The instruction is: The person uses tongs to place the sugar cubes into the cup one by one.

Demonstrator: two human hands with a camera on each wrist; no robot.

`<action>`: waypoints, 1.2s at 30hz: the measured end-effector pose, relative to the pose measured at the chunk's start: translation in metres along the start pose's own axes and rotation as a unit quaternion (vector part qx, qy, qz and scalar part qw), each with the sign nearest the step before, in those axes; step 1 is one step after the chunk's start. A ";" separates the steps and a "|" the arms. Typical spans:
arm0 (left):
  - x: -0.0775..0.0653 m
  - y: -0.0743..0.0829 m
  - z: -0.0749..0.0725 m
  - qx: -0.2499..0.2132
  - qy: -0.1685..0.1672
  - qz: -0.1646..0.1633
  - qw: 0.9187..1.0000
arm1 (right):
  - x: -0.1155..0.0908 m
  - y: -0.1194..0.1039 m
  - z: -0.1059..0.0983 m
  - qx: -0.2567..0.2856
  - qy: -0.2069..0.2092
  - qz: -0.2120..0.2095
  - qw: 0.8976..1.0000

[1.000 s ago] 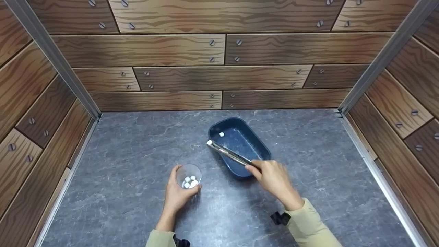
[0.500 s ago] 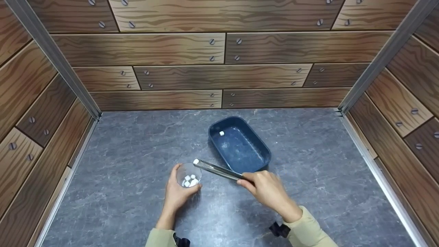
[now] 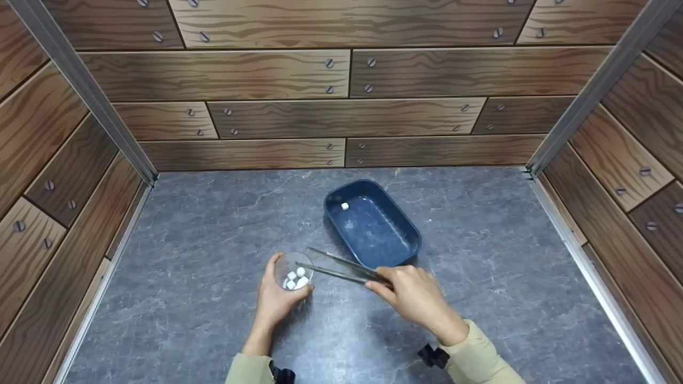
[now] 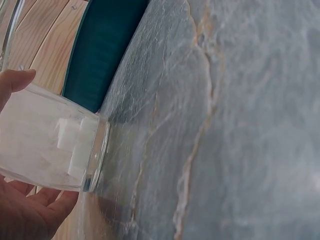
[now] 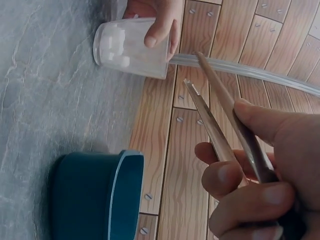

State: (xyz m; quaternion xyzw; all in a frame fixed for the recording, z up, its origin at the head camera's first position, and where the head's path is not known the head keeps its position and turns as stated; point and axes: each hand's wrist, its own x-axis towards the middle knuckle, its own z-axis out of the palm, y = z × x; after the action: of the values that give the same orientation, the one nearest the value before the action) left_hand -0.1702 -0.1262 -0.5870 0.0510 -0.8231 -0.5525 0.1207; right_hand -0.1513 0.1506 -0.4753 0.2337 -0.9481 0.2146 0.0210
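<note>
My left hand [image 3: 276, 302] grips a clear plastic cup [image 4: 40, 135] standing on the grey surface, fingers and thumb round its sides. Several small white cubes [image 3: 296, 278] lie at the bottom of the cup. In my right hand [image 3: 419, 298] I hold metal tweezers [image 5: 215, 120], their two arms spread apart with nothing between the serrated tips. One tip overlaps the cup's rim in the head view; the right wrist view has both tips above the mouth of the cup. A dark blue tub [image 3: 373, 234] sits behind, with a single white cube [image 3: 344, 206] near its far left corner.
Grey marbled tabletop [image 3: 203, 240] spreads around the cup and tub. Wood-patterned panels [image 3: 341, 74] wall in the back and both sides, with metal posts [image 3: 603, 96] at the corners.
The tweezers have swung from over the tub to the cup, and their arms have spread. The white cube that was between their tips has dropped into the cup. The left hand has stayed put.
</note>
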 end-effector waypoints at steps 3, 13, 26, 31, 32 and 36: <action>0.000 0.000 0.000 0.002 -0.004 -0.005 1.000 | 0.001 0.004 -0.001 -0.005 0.018 0.013 1.000; 0.000 -0.001 0.000 0.004 -0.006 -0.010 1.000 | 0.007 0.028 -0.005 -0.032 0.065 0.069 0.995; 0.001 -0.001 0.000 0.007 -0.004 -0.011 1.000 | 0.023 0.057 -0.004 -0.067 0.079 0.120 0.987; 0.001 -0.002 0.000 0.009 -0.004 -0.010 1.000 | 0.031 0.065 0.000 -0.086 0.073 0.132 0.985; 0.001 -0.002 0.000 0.008 -0.004 -0.010 1.000 | 0.033 0.067 0.001 -0.091 0.071 0.135 0.984; 0.000 -0.001 0.000 0.010 -0.006 -0.010 1.000 | 0.040 0.072 0.006 -0.104 0.069 0.142 0.982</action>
State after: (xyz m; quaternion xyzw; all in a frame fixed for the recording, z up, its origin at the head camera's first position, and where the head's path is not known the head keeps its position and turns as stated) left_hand -0.1706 -0.1269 -0.5877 0.0574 -0.8287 -0.5459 0.1096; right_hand -0.2193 0.1888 -0.5036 0.0774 -0.9850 0.1314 0.0803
